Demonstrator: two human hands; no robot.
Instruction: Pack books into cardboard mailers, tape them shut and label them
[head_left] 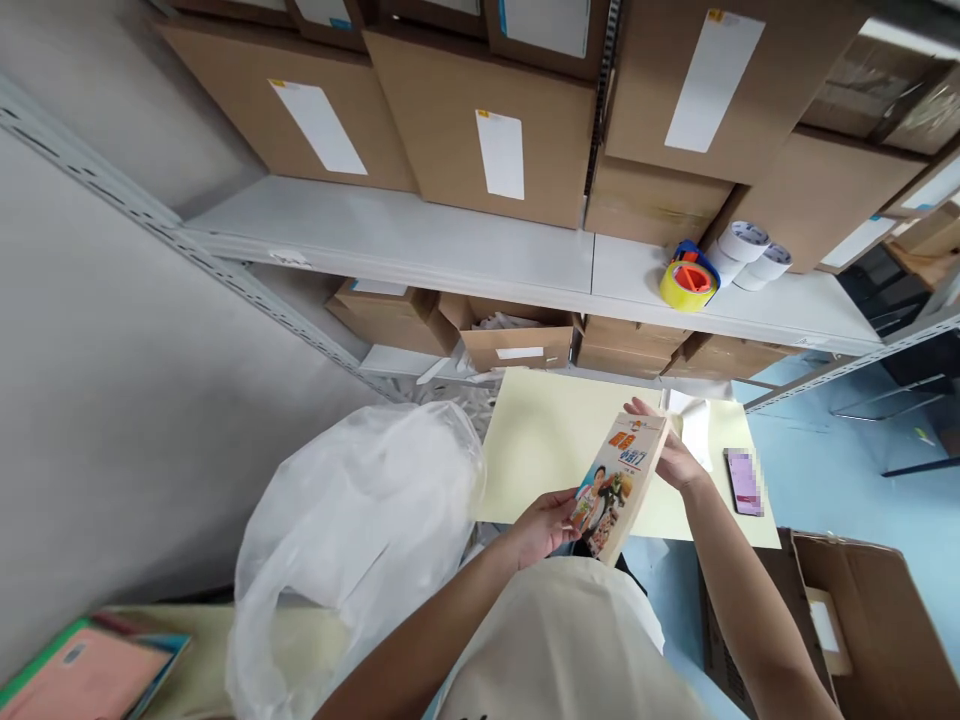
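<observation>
I hold a paperback book (619,482) with a colourful cover in both hands, tilted over a pale yellow table (540,440). My left hand (544,525) grips its lower left edge with fingers curled. My right hand (671,455) wraps round the book's upper right edge and spine. A large clear plastic bag (352,530) bulges just to the left of my left arm.
A phone (744,482) lies on the table at the right. A grey shelf (480,250) carries cardboard boxes (487,120), a yellow tape dispenser (688,280) and white tape rolls (750,252). An open carton (870,620) stands at lower right. Books (90,675) lie at lower left.
</observation>
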